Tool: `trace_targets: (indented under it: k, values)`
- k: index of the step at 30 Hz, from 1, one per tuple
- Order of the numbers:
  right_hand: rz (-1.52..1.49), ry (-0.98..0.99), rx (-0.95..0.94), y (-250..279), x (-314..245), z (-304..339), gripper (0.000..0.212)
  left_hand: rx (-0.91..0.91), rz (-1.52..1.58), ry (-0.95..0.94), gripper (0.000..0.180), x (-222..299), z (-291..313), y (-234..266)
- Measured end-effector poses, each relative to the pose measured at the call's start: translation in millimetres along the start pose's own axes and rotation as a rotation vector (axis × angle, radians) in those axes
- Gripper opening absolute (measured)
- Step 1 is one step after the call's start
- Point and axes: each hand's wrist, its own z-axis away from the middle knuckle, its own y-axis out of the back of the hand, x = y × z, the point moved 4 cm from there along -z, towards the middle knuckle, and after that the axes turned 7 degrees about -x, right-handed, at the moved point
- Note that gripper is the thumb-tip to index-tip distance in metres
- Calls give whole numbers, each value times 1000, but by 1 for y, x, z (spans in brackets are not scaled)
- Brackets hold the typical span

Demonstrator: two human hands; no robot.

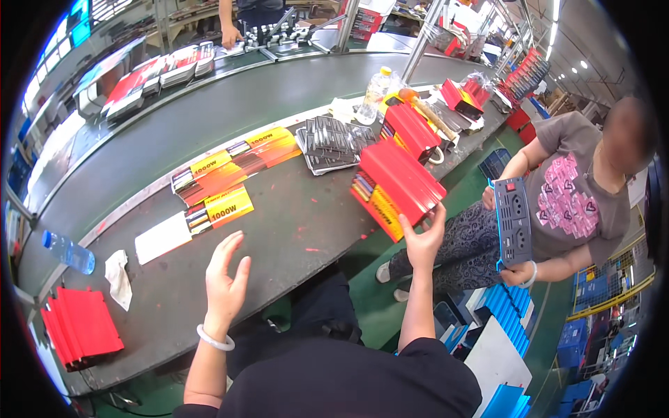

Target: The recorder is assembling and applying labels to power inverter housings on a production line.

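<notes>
At eight o'clock, holds left hand (226, 287) empty over dark-grey flat table (300, 209), with fingers spread wide. Toward half-past two, grips tilted, red, ribbed, metal-looking box (401, 175) by its lower end with right hand (424, 244). Might drop it past the table's edge through slipping one-handed grip.

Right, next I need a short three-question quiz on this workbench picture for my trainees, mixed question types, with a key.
1. True or false: the left hand is gripping the white cloth.

2. Multiple choice. The right hand is holding:
A) a yellow-capped bottle
B) a red ridged casing
C) a stack of dark panels

3. Fill in the blank: the plastic bottle toward the left end of the bench has a ___ cap.

Key:
1. False; that hand is open and empty.
2. B
3. blue
</notes>
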Motion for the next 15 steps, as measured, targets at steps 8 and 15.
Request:
trace_targets:
  k: [8, 15]
  values:
    - [109, -58, 123, 15, 51, -10, 64, -326, -524, -456, 47, 11, -156, -100]
    - [61, -73, 105, -1, 47, -30, 63, -408, -767, -376, 60, -42, -260, -187]
